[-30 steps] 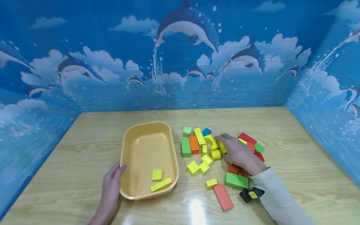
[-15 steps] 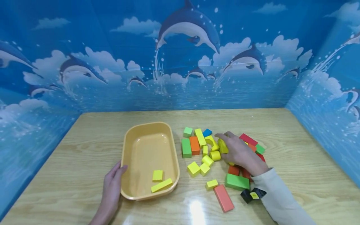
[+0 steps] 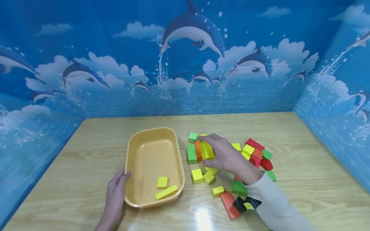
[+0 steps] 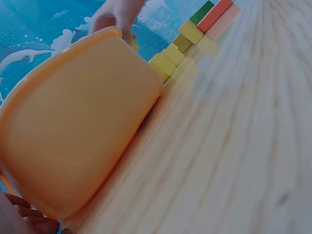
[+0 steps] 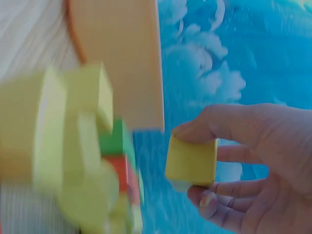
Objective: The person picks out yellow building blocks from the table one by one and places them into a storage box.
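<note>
Right hand (image 3: pixel 224 154) pinches a yellow block (image 3: pixel 207 150) between thumb and fingers, above the pile's left side, right of the tub (image 3: pixel 150 160). Left hand (image 3: pixel 113 194) grips the tub's left rim. Risks (judged): low carry could knock the green block (image 3: pixel 192 154) or catch the tub's right wall; uneven pinch could let it twist out.

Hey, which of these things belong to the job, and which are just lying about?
Likely the job:
tub
held yellow block
yellow blocks inside
probably loose yellow blocks

Apparently just lying about:
green blocks
orange blocks
red blocks
</note>
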Demonstrator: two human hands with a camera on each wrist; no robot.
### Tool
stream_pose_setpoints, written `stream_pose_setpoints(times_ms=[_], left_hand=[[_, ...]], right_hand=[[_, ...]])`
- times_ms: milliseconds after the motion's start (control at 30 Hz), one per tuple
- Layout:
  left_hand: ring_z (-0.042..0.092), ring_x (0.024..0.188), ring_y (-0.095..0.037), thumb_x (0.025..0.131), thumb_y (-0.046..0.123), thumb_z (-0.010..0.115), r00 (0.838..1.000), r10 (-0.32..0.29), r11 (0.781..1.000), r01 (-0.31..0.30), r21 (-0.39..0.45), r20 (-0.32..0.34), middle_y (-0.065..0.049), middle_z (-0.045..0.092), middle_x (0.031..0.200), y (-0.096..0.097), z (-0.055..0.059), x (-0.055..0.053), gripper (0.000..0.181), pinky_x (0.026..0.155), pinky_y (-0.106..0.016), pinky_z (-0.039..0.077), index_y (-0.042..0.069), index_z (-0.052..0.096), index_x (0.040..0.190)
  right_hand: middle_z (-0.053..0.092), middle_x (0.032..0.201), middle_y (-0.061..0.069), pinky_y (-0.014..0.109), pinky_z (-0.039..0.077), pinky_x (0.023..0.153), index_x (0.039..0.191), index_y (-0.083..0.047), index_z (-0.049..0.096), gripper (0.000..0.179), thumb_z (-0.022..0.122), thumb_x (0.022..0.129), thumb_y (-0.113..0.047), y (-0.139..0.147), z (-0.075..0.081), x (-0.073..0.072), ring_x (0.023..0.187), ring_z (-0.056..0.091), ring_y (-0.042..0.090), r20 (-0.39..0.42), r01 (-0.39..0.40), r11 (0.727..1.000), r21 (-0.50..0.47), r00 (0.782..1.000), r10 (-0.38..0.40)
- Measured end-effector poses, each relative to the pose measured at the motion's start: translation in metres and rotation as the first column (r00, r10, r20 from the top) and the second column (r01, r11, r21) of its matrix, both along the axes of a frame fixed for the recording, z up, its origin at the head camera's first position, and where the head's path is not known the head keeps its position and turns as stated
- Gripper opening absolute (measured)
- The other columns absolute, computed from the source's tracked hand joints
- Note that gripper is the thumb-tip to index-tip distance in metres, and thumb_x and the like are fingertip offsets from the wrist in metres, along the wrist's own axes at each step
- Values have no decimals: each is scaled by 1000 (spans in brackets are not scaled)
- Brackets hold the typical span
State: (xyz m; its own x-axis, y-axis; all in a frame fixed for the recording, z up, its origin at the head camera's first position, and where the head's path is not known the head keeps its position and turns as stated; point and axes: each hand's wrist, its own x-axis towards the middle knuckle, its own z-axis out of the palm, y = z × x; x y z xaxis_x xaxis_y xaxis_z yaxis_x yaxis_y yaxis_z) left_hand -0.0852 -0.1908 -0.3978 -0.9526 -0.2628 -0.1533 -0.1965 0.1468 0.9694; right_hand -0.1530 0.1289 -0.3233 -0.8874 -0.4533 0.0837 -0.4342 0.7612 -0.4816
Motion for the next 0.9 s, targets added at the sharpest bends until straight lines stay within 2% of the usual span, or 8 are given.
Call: stream_pose_setpoints(times_ms=[200, 300, 633, 767, 900], left_hand=[[53, 93, 12, 102, 22, 41, 1000, -5, 1000, 5, 5, -17, -23, 44, 144, 1, 0, -1, 50, 81, -5, 44, 1, 35, 147], [54, 91, 13, 102, 22, 42, 1000, -6, 1000, 6, 9, -23, -24, 44, 143, 1, 1, -1, 50, 81, -6, 44, 1, 35, 147], [52, 94, 12, 102, 23, 42, 1000, 5, 1000, -5, 9, -10, -22, 44, 144, 0, 0, 1, 50, 82, -5, 43, 1, 35, 147], [53, 92, 12, 101, 22, 42, 1000, 9, 1000, -9, -1, -17, -22, 45, 143, 1, 1, 0, 50, 81, -5, 43, 1, 37, 146], [56, 90, 10, 101, 22, 43, 1000, 11, 1000, -11, -1, -13, -24, 47, 141, 2, 1, 0, 49, 80, -8, 46, 2, 37, 146]], right_hand=[[53, 136, 11, 47, 50, 95, 138, -12, 51, 67, 78, 77, -17, -32, 4, 6, 125, 48, 30, -16, -99, 991, -84, 995, 98], [54, 134, 9, 42, 51, 94, 138, -12, 52, 66, 78, 78, -16, -47, 3, 7, 121, 51, 27, -32, -141, 985, -97, 990, 138], [52, 133, 13, 35, 53, 87, 134, -12, 55, 58, 75, 80, -15, -87, -2, 7, 110, 56, 25, -73, -217, 976, -3, 974, 216], [54, 131, 12, 31, 52, 88, 131, -11, 57, 54, 75, 81, -16, -101, -12, 4, 108, 57, 23, -79, -257, 966, 13, 963, 257], [55, 129, 11, 28, 52, 88, 130, -12, 59, 52, 75, 81, -17, -112, -24, 2, 106, 58, 21, -64, -265, 964, 30, 962, 266]])
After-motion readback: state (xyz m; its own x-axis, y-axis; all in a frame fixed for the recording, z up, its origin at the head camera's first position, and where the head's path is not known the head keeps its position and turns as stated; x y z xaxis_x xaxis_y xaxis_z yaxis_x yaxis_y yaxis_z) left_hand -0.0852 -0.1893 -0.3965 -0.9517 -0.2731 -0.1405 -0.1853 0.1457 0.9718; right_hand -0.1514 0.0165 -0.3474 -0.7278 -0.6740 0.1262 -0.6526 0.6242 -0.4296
